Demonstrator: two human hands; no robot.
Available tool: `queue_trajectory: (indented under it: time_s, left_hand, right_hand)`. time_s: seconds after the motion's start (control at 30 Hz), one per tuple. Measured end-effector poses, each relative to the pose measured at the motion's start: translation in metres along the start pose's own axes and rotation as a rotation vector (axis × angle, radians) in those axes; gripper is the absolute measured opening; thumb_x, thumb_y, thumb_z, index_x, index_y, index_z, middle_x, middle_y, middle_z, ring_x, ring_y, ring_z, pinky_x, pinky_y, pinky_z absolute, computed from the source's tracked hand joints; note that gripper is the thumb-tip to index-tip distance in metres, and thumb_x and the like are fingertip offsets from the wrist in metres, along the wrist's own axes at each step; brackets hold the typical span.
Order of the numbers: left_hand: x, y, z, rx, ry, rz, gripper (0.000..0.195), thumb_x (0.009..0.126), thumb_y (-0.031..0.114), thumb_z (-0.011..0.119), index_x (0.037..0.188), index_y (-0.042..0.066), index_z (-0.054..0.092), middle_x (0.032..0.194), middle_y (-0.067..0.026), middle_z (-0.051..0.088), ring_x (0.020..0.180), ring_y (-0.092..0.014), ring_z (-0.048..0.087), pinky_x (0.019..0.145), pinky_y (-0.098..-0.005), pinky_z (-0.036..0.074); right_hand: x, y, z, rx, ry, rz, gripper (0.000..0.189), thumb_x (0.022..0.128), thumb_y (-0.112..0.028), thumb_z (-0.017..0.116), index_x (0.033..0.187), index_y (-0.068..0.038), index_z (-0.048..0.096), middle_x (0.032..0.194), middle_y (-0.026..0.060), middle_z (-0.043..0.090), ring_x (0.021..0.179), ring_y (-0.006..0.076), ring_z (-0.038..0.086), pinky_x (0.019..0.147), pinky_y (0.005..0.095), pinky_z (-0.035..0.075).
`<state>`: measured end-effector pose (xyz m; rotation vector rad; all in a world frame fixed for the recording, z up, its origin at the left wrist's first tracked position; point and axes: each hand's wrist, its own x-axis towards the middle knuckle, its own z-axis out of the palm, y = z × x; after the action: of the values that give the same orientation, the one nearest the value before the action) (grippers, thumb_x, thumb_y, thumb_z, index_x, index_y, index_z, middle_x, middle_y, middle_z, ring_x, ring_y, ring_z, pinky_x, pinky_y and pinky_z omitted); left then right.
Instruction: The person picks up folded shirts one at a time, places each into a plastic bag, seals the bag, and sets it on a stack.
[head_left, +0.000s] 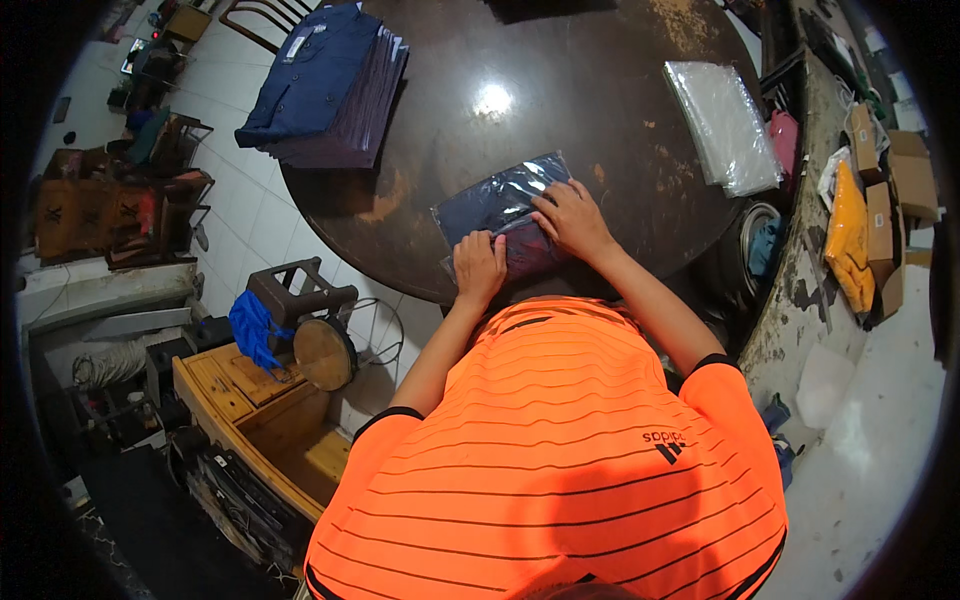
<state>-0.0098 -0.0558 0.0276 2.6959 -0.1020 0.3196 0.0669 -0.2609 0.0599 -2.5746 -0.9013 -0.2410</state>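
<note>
A folded dark garment in a clear plastic bag (480, 206) lies at the near edge of the round dark table (450, 97). My left hand (480, 264) rests on the bag's near left part, thumb beside the bent fingers. Over its right part is my right hand (571, 217), fingers bent onto the plastic. Whether either hand pinches the film cannot be made out. At the table's left stands a tall stack of folded navy shirts (322, 82), the top one with buttons and a label. A pile of clear plastic bags (724, 127) lies at the right.
A dark stool (300, 296) with a blue cloth (255, 330) stands on the tiled floor at left, near a round wooden-topped stool (324, 355) and an open wooden cabinet (247, 405). To the right, a worn ledge (787, 322) bears a yellow bagged item (851, 240) and cardboard boxes (911, 176).
</note>
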Motion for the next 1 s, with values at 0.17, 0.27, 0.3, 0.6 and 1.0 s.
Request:
queue_trajectory:
  time_s: [0.17,0.27,0.3,0.6,1.0]
  left_hand:
    - [0.015,-0.002,0.004,0.088,0.005,0.046,0.02,0.091,0.024,0.056,0.093,0.003,0.057,0.096,-0.0143,0.056,0.093,-0.031,0.054,0.084,-0.0437,0.04]
    - [0.008,-0.006,0.01,0.088,0.016,0.022,0.021,0.09,0.023,0.056,0.098,0.003,0.057,0.112,-0.0171,0.053,0.11,-0.034,0.049,0.097,-0.0474,0.035]
    - [0.006,-0.009,0.012,0.075,-0.008,-0.021,0.025,0.089,0.023,0.056,0.104,0.003,0.056,0.124,-0.0193,0.051,0.122,-0.036,0.044,0.106,-0.0504,0.03]
    - [-0.003,-0.003,0.024,0.141,-0.15,-0.14,0.062,0.095,0.038,0.045,0.149,0.01,0.032,0.157,-0.0169,0.021,0.145,-0.037,0.016,0.115,-0.0555,0.012]
    - [0.007,0.0,0.021,0.212,-0.22,-0.159,0.061,0.093,0.036,0.047,0.146,0.008,0.037,0.156,-0.0184,0.022,0.145,-0.036,0.018,0.114,-0.056,0.013]
  right_hand:
    - [0.0,-0.004,0.033,-0.267,-0.056,0.056,0.041,0.093,-0.029,0.053,0.129,-0.009,0.055,0.136,0.0135,0.049,0.132,0.0321,0.04,0.113,0.05,0.023]
    - [0.011,-0.025,0.041,-0.188,-0.083,0.069,0.047,0.094,-0.034,0.05,0.134,-0.009,0.051,0.144,0.015,0.043,0.137,0.0354,0.035,0.115,0.0525,0.018]
    - [0.015,-0.028,0.043,-0.064,-0.025,0.066,0.049,0.094,-0.036,0.049,0.136,-0.01,0.051,0.146,0.0153,0.041,0.137,0.0363,0.034,0.115,0.0532,0.017]
    - [0.012,-0.021,0.051,0.068,-0.127,0.129,0.061,0.09,-0.04,0.053,0.146,-0.02,0.04,0.156,0.0102,0.026,0.145,0.0339,0.021,0.116,0.0547,0.011]
    - [0.018,-0.02,0.053,0.077,-0.147,0.141,0.063,0.087,-0.04,0.056,0.144,-0.018,0.042,0.156,0.0112,0.028,0.144,0.0335,0.024,0.116,0.0541,0.011]
